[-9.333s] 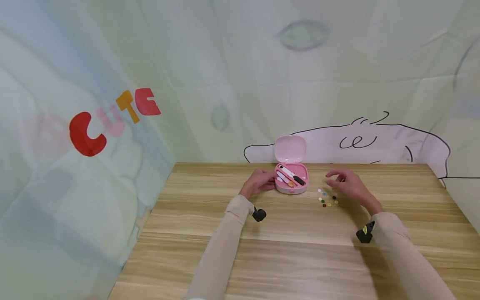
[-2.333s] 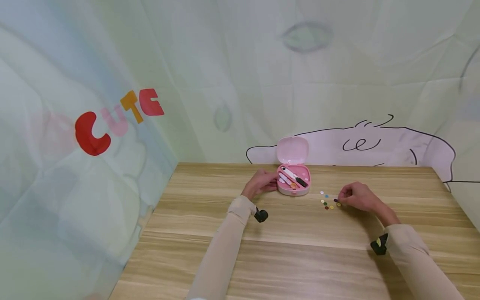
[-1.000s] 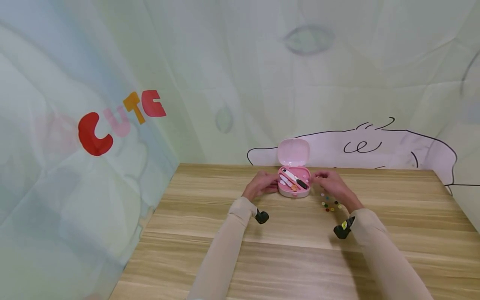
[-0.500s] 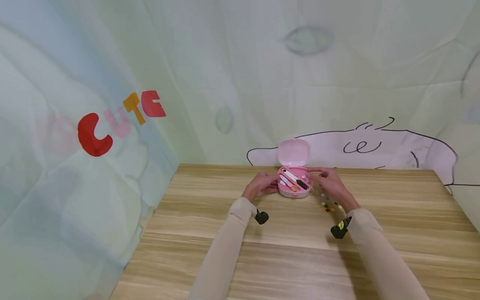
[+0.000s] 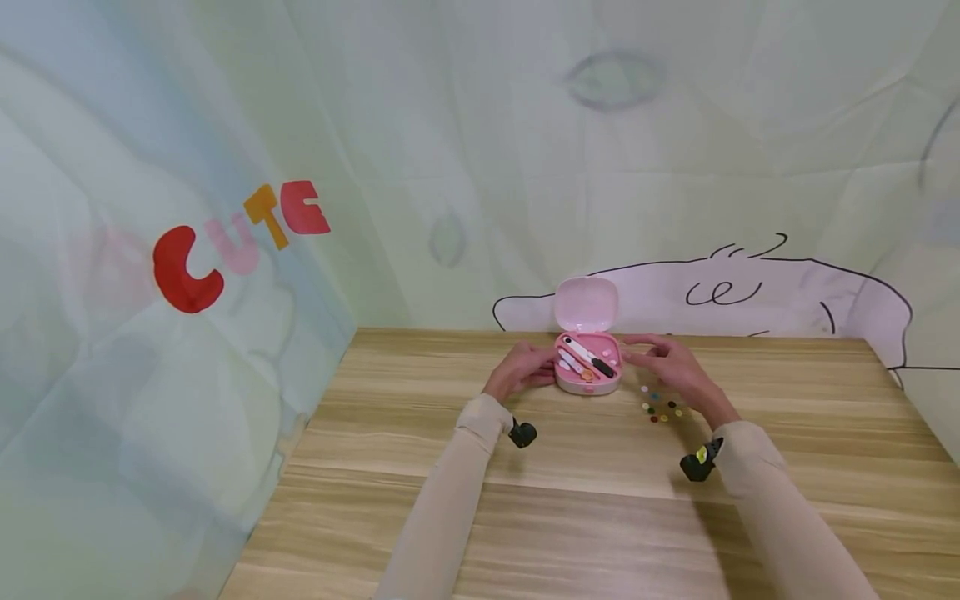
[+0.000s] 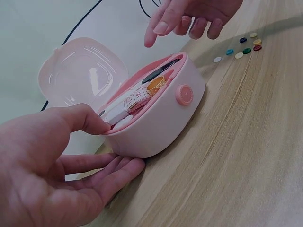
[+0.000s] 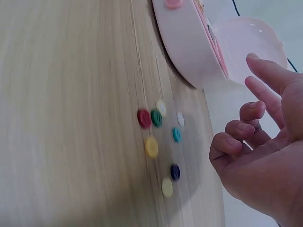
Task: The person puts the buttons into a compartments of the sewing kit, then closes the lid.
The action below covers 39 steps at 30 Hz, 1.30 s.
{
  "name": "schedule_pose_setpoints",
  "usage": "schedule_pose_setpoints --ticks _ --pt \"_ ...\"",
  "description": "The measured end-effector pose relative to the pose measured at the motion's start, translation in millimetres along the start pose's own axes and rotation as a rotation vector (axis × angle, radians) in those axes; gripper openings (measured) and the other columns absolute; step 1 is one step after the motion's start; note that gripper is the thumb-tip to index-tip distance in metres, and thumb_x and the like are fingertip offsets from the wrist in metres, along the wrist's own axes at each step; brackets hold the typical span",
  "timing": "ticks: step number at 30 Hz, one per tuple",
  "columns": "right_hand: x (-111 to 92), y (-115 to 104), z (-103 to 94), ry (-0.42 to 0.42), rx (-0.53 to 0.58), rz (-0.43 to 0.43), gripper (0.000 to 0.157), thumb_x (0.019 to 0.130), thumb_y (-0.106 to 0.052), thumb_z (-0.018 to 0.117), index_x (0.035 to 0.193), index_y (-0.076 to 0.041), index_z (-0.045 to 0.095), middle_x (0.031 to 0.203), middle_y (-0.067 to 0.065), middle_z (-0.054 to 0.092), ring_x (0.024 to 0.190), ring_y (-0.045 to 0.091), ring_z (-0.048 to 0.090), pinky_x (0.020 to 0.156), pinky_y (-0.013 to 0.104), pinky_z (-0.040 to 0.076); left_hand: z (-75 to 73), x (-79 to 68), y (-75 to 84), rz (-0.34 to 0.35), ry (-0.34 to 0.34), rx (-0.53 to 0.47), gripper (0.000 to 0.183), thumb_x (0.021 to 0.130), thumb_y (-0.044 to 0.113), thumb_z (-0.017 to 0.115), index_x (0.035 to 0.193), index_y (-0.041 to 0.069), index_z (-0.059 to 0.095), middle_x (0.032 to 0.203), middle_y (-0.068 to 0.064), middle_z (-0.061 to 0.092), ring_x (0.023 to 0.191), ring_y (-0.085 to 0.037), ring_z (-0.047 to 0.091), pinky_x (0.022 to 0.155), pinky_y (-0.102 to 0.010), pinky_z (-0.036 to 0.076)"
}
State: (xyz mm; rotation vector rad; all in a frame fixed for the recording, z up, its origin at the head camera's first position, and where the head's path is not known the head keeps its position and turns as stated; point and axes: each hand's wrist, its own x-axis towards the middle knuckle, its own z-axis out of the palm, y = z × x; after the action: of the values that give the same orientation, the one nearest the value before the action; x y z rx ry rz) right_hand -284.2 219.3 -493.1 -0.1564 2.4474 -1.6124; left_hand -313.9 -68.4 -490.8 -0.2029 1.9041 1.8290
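Left wrist view, and I can see the left hand point(image 6: 45, 175) clamped on the pink case point(image 6: 151, 133), thumb at its rim, fingers against its lower side. Its lid point(image 6: 78, 71) stands open, and a tape measure point(image 6: 137, 98) lies inside. Just beside the case's other side hovers the right hand point(image 7: 274, 156), thumb and forefinger apart, the other fingers loosely bent. Eight colourful buttons point(image 7: 151, 147) lie near it on the wooden table point(image 5: 570, 533).
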Motion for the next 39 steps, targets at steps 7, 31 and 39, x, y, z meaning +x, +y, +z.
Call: schedule_pose_setpoints --ticks 7,31,39 --pt "-5 9 -11.3 0.001 -0.11 -0.045 0.05 0.1 -0.034 0.072 0.14 -0.005 0.063 0.1 0.013 0.055 0.082 0.024 0.048 0.061 0.029 0.044 -0.6 -0.5 1.4 0.008 -0.023 -0.027 0.011 0.098 0.009 0.065 0.097 0.0 0.071 0.091 -0.01 0.07 0.084 -0.017 0.067 0.086 -0.031 0.063" --pt "-16 29 -11.2 -0.031 -0.402 -0.142 0.015 0.096 -0.012 0.075 0.106 -0.003 0.08 0.092 0.006 0.075 0.076 0.019 0.055 0.061 0.026 0.045 -1.8 -0.1 0.3 0.001 -0.021 -0.024 0.012 0.099 0.01 0.066 0.099 -0.001 0.072 0.092 -0.01 0.071 0.084 -0.018 0.068 0.084 -0.031 0.063" --pt "-13 28 -9.5 -0.054 -0.403 -0.127 0.01 0.095 -0.011 0.074 0.1 -0.003 0.077 0.082 0.004 0.066 0.073 0.02 0.054 0.058 0.027 0.046 -1.7 0.1 0.1 0.0 -0.018 -0.019 0.011 0.099 0.01 0.066 0.097 0.001 0.071 0.092 -0.01 0.07 0.084 -0.017 0.068 0.085 -0.031 0.063"
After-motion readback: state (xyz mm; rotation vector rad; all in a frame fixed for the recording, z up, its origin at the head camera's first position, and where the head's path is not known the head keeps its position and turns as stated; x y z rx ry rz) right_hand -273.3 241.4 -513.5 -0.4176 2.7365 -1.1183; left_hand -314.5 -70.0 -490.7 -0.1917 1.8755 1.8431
